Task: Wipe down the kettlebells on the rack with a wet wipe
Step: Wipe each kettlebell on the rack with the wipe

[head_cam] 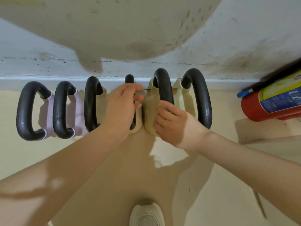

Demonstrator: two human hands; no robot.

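Head view looked almost straight down, so nearest the camera sat a pale shoe (147, 215) on the cream floor (228, 185), with both bare forearms reaching away from it toward the wall.

Further out, the left hand (121, 106) was curled round the black handle of the fourth kettlebell (132, 111), fingers hooked over the bar, steadying it. Just beside it, the right hand (171, 120) pressed down on the beige body of the fifth kettlebell (163, 88). A blurred, translucent sheet showed above its knuckles, most likely the wet wipe (150, 99), though whether the fingers pinched it or flattened it under the palm could not be told.

Six kettlebells stood in one row along the skirting, side by side and close together: two lilac ones (48, 111) at the left, four beige ones to their right. No rack was visible; they appeared to rest on the floor. Each handle arched front to back, its long axis running from the person toward the wall, so a wipe stroke would probably follow that line. The sixth kettlebell (197, 97) lay to the right, nearer the right hand.

Farthest right, a red fire extinguisher (268, 103) leaned by the scuffed wall (48, 51).
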